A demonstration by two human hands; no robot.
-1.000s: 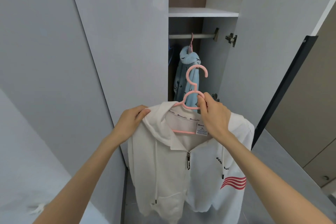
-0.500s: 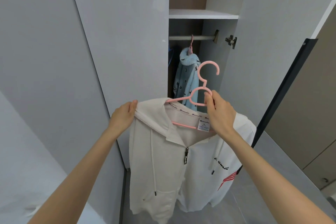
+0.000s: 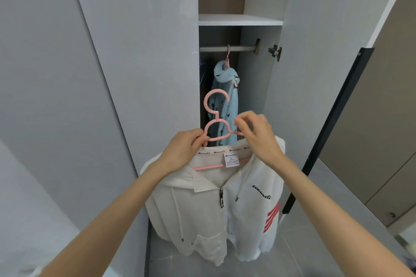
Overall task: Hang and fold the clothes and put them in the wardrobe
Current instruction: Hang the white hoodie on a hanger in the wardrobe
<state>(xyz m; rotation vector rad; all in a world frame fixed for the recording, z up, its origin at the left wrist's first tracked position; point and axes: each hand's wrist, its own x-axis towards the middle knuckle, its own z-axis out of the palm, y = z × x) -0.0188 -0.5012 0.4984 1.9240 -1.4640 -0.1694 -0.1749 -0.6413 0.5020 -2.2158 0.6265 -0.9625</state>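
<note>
The white hoodie (image 3: 198, 204) is hung on the pink hanger (image 3: 216, 120) and held up in front of the open wardrobe (image 3: 238, 20), below the rail (image 3: 238, 48). The hanger's left side is gripped by the left hand (image 3: 186, 148), so the hook (image 3: 206, 102) is free for the rail. The right hand (image 3: 258, 139) is curled beside it; a pinch cannot be told.

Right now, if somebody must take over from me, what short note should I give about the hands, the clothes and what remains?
Hands: the left hand grips the pink hanger at its neck; the right hand pinches its right arm by the collar.
Things: the white hoodie is on the hanger, in front of the open wardrobe.
Done: a blue garment hangs on the rail.
To do: hook the hanger on the rail, probably beside the blue garment.
</note>
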